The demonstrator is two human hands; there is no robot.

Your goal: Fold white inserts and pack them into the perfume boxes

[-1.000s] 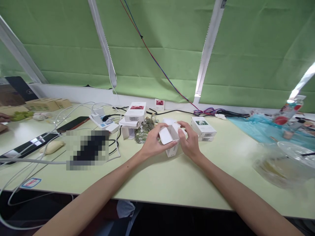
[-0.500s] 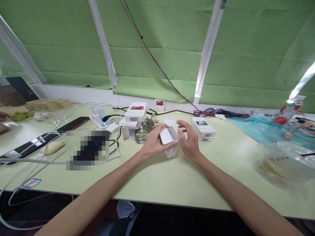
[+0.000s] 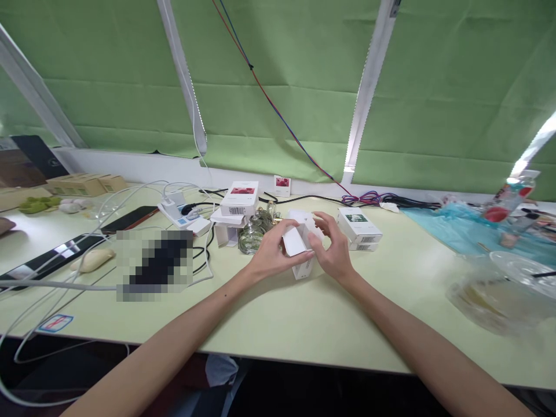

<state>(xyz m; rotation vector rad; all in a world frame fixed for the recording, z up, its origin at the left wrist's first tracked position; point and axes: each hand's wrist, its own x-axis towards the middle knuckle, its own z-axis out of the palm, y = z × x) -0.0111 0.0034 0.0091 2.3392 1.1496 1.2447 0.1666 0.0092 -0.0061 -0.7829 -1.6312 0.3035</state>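
A small white carton (image 3: 303,269) stands on the table in front of me, its top flaps raised. My left hand (image 3: 274,250) grips it from the left, thumb behind and fingers across the near side. From the right, my right hand (image 3: 332,246) pinches a flap, the thumb at the opening and the index finger curled behind. The inside of the carton is mostly hidden. Just left of my left hand stand glass perfume bottles (image 3: 251,238). A white box with a red flower picture (image 3: 238,198) rests on another open white box (image 3: 226,233) beside them.
Right of my hands lies a white box with a green label (image 3: 359,229). A plastic bowl (image 3: 490,298) and a blue sheet (image 3: 443,229) are farther right. Cables, a power strip (image 3: 176,214) and a mouse (image 3: 92,260) lie left. Part of another person's hand (image 3: 6,225) shows at the left edge.
My right hand has moved slightly left, its thumb now against the carton's flap. My left hand keeps its hold. The other person's hand at the left edge has shifted.
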